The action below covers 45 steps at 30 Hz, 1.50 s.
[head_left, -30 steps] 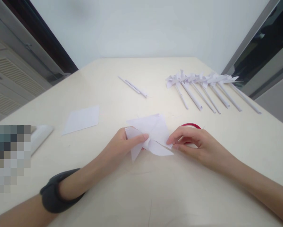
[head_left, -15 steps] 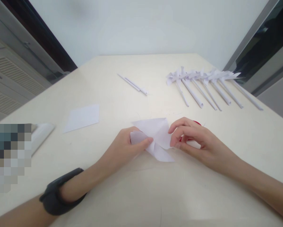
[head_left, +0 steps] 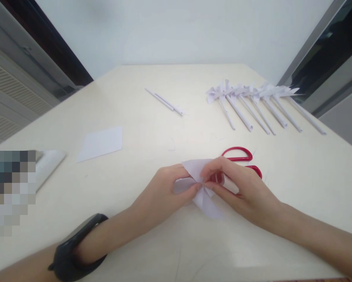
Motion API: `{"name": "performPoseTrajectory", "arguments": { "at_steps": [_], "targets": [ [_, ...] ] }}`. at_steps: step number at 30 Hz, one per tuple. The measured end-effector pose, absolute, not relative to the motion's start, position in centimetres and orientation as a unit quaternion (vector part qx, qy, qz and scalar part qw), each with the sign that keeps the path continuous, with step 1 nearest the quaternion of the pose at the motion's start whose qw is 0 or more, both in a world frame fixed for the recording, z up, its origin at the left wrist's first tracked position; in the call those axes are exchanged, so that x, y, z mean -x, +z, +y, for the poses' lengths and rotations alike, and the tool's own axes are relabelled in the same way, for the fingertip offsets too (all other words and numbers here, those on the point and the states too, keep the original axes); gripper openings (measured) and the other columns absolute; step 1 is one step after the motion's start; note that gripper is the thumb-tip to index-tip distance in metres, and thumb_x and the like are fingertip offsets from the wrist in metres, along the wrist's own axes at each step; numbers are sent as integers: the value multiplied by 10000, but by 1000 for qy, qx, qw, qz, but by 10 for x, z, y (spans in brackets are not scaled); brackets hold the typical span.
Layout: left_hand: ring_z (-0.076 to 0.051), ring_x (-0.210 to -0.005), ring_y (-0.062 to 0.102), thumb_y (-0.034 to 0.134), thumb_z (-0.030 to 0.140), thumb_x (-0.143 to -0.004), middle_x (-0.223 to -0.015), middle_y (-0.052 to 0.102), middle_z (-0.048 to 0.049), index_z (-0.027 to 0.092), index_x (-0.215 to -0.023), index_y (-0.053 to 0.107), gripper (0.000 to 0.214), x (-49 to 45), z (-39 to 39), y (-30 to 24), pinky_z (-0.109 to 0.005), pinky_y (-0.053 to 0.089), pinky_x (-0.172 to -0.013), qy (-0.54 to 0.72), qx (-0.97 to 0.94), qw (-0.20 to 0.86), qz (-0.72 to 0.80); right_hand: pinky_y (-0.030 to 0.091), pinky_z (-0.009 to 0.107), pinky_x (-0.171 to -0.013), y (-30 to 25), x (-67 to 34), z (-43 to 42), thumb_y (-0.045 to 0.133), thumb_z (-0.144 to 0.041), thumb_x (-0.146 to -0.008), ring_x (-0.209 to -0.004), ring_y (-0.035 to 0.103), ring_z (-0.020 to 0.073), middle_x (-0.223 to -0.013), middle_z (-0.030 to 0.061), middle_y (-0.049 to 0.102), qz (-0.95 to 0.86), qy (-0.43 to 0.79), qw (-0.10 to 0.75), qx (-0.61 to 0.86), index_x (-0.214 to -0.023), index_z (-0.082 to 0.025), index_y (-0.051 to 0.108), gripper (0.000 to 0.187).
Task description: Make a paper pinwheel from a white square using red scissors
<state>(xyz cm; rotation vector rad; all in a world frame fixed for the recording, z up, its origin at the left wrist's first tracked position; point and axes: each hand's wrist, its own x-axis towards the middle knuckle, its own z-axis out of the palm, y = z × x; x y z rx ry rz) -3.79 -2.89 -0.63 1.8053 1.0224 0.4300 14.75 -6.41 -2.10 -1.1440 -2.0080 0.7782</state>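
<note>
A folded white paper piece (head_left: 203,197) lies on the cream table (head_left: 176,243) just in front of me. My left hand (head_left: 164,192) pinches its left flaps at the centre, thumb and fingers pressed together. My right hand (head_left: 240,188) pinches the same centre from the right, fingertips meeting those of the left hand. One paper corner sticks up behind the fingers and another points toward me. Red-handled scissors (head_left: 242,158) lie right behind my right hand, partly hidden by it. A dark band sits on my left wrist.
Several finished paper pinwheels on rolled paper sticks (head_left: 252,103) lie in a row at the far right. Two thin paper rolls (head_left: 165,102) lie far centre. A flat white paper square (head_left: 101,143) lies left, with a white object (head_left: 48,166) at the left edge.
Both hands have drawn together over the paper, folding its flaps into the centre. The paper has shifted toward me and right, uncovering the scissors' red handles.
</note>
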Motion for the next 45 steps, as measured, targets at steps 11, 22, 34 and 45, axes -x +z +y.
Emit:
{"name": "performPoseTrajectory", "arguments": {
  "at_steps": [11,22,34,45],
  "targets": [
    [-83,-562,454,611,325,-772,-603,521,46,157,-687,583,191,35,-30,-4,-198,337,-508,150,-625,599,477,422,211,-634,-26,-146,-61,527,-32,-812,-781,496,84,-914,-3,526,-773,289,380,417,-959,-190,498,218],
    [-90,-572,410,570,311,-790,-610,475,38,155,-713,579,174,37,-30,-4,-198,306,-498,154,-648,584,464,428,233,-627,-24,-146,-62,512,-123,-864,-778,497,106,-915,19,523,-787,310,350,403,-923,-196,498,96],
    [-65,-485,371,567,228,-760,-527,426,63,158,-628,529,153,36,-28,-2,-178,283,-435,136,-633,618,446,430,229,-645,-25,-146,-61,477,-47,-844,-787,503,105,-968,32,516,-814,266,314,410,-960,-192,487,186],
    [-86,-501,433,585,246,-739,-557,491,55,157,-710,568,95,35,-31,2,-188,331,-438,140,-636,569,502,452,288,-693,-19,-155,-60,450,-162,-888,-840,529,149,-999,62,526,-806,228,301,456,-892,-193,548,104]
  ]
}}
